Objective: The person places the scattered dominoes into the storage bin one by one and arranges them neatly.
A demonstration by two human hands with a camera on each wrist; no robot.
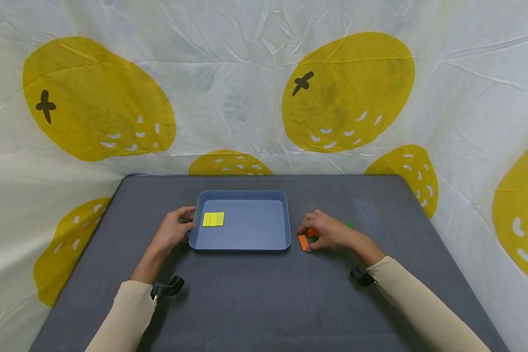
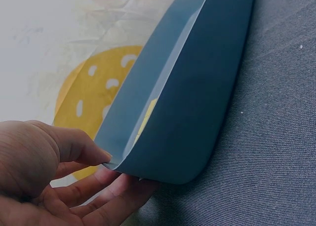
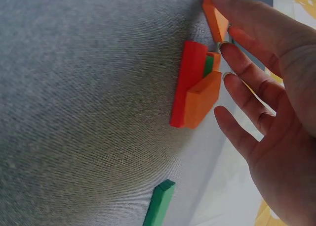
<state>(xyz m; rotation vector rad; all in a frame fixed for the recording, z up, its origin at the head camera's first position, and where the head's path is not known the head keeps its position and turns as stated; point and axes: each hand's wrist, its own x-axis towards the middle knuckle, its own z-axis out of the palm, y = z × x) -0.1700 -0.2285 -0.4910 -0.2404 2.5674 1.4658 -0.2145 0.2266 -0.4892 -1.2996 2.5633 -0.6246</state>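
Left hand [image 1: 173, 231] pinches the tray [image 1: 242, 244] corner; right hand [image 1: 330, 232], fingers spread, touches orange blocks [image 3: 197, 95] right of the tray. Loose pile could scatter; the tray could tip.

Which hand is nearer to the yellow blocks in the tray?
Left. The left hand holds the tray edge beside the yellow blocks; the right hand is beyond the tray's far side, at the orange blocks.
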